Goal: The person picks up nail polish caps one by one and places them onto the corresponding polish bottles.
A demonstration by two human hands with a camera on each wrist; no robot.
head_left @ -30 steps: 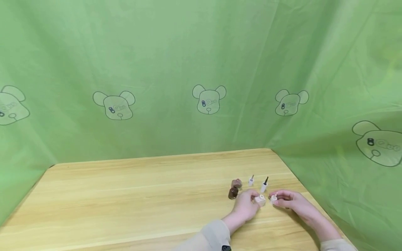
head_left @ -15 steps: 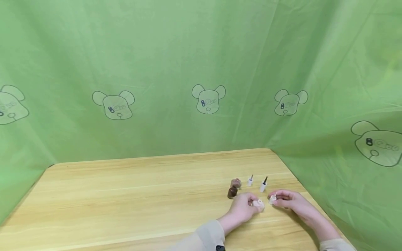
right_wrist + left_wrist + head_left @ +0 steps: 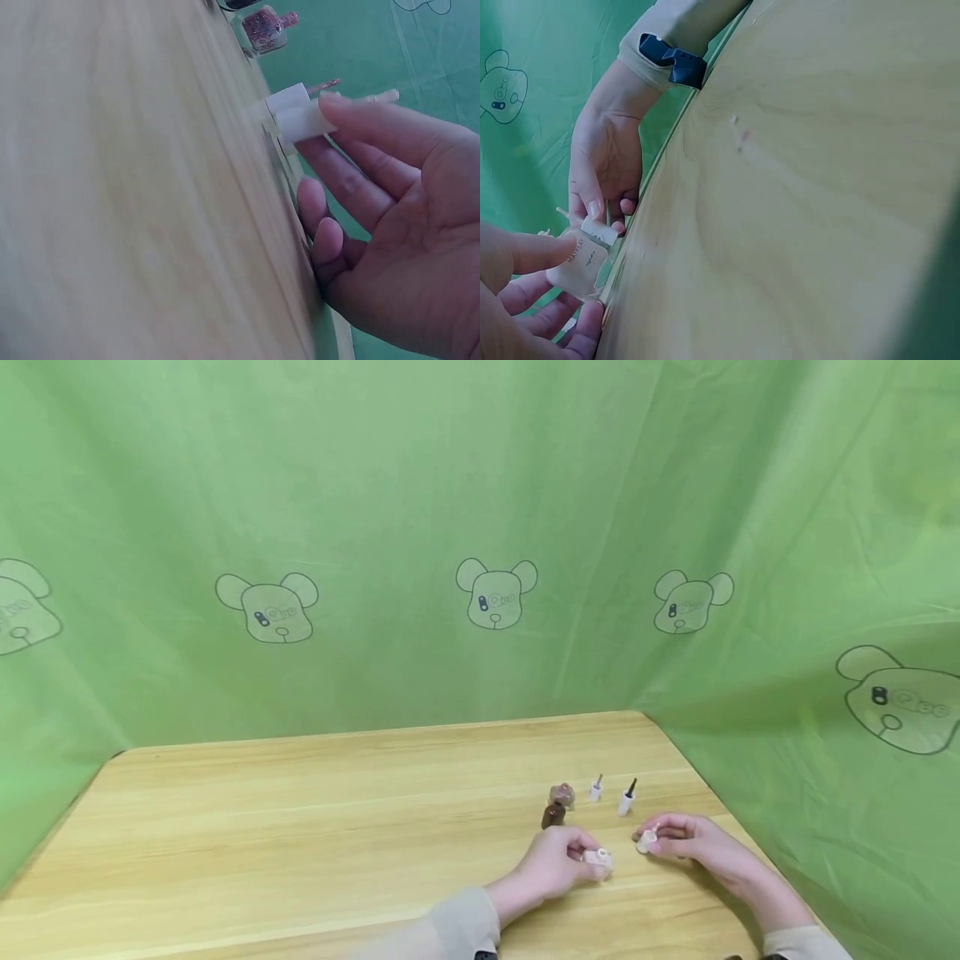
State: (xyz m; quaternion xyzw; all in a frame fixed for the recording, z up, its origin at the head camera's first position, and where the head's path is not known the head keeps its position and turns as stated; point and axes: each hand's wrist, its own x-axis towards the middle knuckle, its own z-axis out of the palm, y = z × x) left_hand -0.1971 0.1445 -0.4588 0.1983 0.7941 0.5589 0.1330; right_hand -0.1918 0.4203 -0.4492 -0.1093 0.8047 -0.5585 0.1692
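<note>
My left hand grips a pale nail polish bottle, uncapped with its neck up, low over the table. In the left wrist view thumb and fingers hold the bottle by its sides, a printed label showing. To the right, my right hand pinches a white nail polish cap with its brush pointing up. The right wrist view shows that cap between thumb and fingers, close to the tabletop. Bottle and cap are apart.
Behind the left hand stand a dark brown polish bottle and a pinkish glitter bottle, both uncapped. Two more white caps, one with a pinkish brush and one with a dark brush, stand brush up. Green curtains border the wooden table.
My left hand has drawn the pale bottle left and nearer, away from the right hand. The right hand with the cap has shifted only slightly left.
</note>
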